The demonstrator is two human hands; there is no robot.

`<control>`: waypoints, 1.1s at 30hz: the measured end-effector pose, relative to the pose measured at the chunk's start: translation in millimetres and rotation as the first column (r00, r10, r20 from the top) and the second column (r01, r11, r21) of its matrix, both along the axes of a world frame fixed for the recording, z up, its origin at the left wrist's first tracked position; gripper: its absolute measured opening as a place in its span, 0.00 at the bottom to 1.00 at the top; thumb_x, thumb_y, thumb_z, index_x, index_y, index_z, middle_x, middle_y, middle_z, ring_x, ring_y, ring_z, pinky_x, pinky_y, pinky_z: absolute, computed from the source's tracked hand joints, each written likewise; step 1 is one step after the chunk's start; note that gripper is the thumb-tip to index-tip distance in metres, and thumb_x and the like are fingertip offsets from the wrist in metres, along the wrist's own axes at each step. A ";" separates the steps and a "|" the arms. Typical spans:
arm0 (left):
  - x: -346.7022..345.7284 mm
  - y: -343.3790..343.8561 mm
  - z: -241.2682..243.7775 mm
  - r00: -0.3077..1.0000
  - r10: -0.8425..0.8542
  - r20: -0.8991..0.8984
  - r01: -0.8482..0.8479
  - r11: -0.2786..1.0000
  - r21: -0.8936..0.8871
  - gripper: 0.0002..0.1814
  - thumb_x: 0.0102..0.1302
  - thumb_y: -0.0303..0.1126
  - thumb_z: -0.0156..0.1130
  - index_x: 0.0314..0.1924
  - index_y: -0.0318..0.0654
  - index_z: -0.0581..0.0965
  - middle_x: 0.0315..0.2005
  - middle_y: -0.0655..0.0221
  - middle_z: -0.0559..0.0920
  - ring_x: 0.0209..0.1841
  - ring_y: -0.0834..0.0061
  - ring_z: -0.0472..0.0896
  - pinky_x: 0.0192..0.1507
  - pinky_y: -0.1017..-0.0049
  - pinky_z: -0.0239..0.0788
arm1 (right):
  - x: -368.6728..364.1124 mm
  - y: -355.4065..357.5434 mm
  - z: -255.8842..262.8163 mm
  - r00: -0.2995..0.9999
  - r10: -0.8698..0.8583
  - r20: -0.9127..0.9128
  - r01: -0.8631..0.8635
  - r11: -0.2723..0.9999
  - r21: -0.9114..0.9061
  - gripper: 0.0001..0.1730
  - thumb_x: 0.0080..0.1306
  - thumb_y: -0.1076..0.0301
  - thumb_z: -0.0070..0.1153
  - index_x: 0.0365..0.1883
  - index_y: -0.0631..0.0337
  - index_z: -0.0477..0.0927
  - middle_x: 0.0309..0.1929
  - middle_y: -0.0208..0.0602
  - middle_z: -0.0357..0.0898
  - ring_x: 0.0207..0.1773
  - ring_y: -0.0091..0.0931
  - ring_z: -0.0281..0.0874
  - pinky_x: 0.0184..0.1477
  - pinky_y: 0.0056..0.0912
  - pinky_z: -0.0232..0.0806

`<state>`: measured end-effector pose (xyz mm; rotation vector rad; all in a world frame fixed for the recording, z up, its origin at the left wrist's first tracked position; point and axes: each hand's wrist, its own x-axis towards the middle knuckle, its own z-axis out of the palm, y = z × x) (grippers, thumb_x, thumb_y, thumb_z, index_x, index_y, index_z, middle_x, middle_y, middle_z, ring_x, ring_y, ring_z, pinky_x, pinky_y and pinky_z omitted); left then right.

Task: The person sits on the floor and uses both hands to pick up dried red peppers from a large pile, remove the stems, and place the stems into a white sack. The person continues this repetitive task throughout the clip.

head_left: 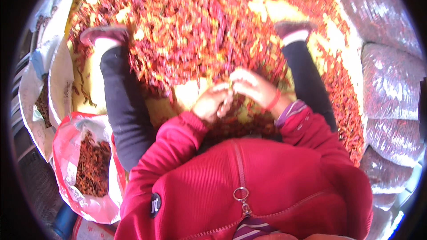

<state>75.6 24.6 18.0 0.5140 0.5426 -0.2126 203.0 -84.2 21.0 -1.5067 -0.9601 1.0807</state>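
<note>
A wide layer of dried red chili peppers is spread over a pale yellow sheet in front of me and around my legs. My left hand and my right hand meet above the peppers between my knees, with fingertips close together. Something small may be between the fingers, but glare and blur hide it. A red cord circles my right wrist. Darker peppers lie in shade just below both hands.
An open red and white bag with dried pepper pieces stands beside my left leg. Further open white sacks line the left edge. Filled clear plastic bags are stacked along the right. My outstretched legs flank the peppers.
</note>
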 end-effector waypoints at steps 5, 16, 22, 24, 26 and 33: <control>0.9 7.6 18.4 0.983 -0.005 0.186 0.001 1.000 0.020 0.07 0.56 0.26 0.40 0.32 0.40 0.68 0.13 0.77 0.66 0.11 0.87 0.60 0.09 0.88 0.48 | -6.8 -11.9 27.1 0.979 0.151 -0.134 -0.167 0.979 -0.119 0.08 0.60 0.67 0.41 0.31 0.62 0.67 0.23 0.25 0.67 0.24 0.15 0.64 0.27 0.18 0.60; -44.0 16.1 36.1 0.977 0.049 0.206 -0.075 0.990 0.120 0.07 0.60 0.30 0.41 0.26 0.41 0.66 0.11 0.78 0.61 0.09 0.88 0.56 0.09 0.87 0.45 | -39.7 -38.4 24.7 0.965 0.177 -0.194 -0.222 0.943 -0.247 0.09 0.59 0.66 0.42 0.30 0.63 0.67 0.18 0.24 0.64 0.19 0.15 0.61 0.23 0.17 0.60; -109.3 112.6 89.6 0.881 0.401 0.251 -0.404 0.914 -0.041 0.03 0.52 0.30 0.47 0.27 0.42 0.69 0.11 0.77 0.66 0.08 0.85 0.59 0.07 0.85 0.47 | -56.0 -67.0 24.9 0.980 0.134 -0.144 -0.182 0.899 -0.399 0.08 0.59 0.69 0.40 0.33 0.64 0.68 0.21 0.26 0.66 0.21 0.17 0.65 0.26 0.18 0.62; -148.6 168.2 128.8 0.518 0.711 0.476 -0.844 0.515 0.149 0.03 0.52 0.31 0.46 0.24 0.43 0.67 0.10 0.75 0.64 0.09 0.84 0.57 0.08 0.84 0.46 | -58.9 -62.0 34.1 0.982 0.094 -0.162 -0.155 0.894 -0.421 0.08 0.59 0.69 0.40 0.33 0.63 0.68 0.21 0.26 0.66 0.21 0.17 0.65 0.26 0.18 0.61; -202.2 231.5 145.5 0.205 0.885 0.417 -0.979 0.190 0.077 0.06 0.52 0.28 0.45 0.19 0.43 0.62 0.11 0.77 0.61 0.11 0.86 0.56 0.11 0.85 0.45 | -65.3 -56.5 33.6 0.978 0.135 -0.156 -0.189 0.891 -0.414 0.07 0.58 0.70 0.40 0.33 0.63 0.68 0.21 0.26 0.65 0.22 0.16 0.65 0.27 0.17 0.61; -141.0 198.0 81.6 0.464 0.807 0.366 -0.844 0.528 -0.095 0.07 0.55 0.31 0.50 0.24 0.46 0.62 0.12 0.80 0.56 0.12 0.87 0.53 0.10 0.87 0.39 | -50.4 -86.7 20.9 0.992 0.077 -0.103 -0.111 0.914 -0.390 0.07 0.60 0.65 0.39 0.31 0.58 0.67 0.19 0.23 0.64 0.21 0.15 0.61 0.25 0.18 0.59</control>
